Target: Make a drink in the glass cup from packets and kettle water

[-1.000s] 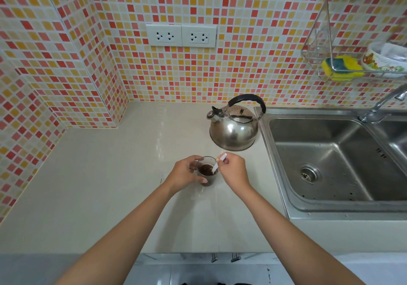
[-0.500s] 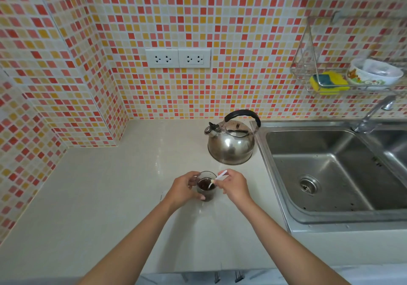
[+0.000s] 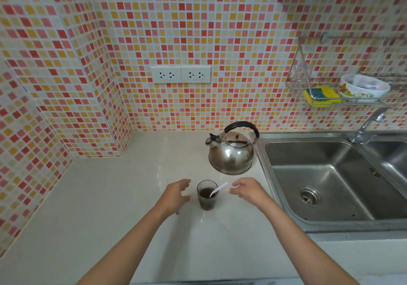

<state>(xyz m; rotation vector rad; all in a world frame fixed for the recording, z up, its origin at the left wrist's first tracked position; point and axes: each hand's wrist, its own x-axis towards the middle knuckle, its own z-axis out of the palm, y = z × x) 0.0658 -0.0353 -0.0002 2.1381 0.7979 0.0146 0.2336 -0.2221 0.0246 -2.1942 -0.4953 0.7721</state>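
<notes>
Brown drink fills the glass cup [image 3: 207, 195] on the bench near the front edge, white spoon [image 3: 218, 189] resting inside, and my left hand [image 3: 176, 193] and right hand [image 3: 247, 189] sit open beside it, holding nothing, so I think it's nearly done.

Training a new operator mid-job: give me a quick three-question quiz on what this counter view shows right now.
1. True or false: the right hand grips the white spoon.
2. What stands directly behind the glass cup? A) kettle B) sponge C) bowl
3. What does the cup hold?

Key:
1. False; both hands are open, the left hand also off the cup.
2. A.
3. Dark liquid, with the spoon leaning inside.
</notes>
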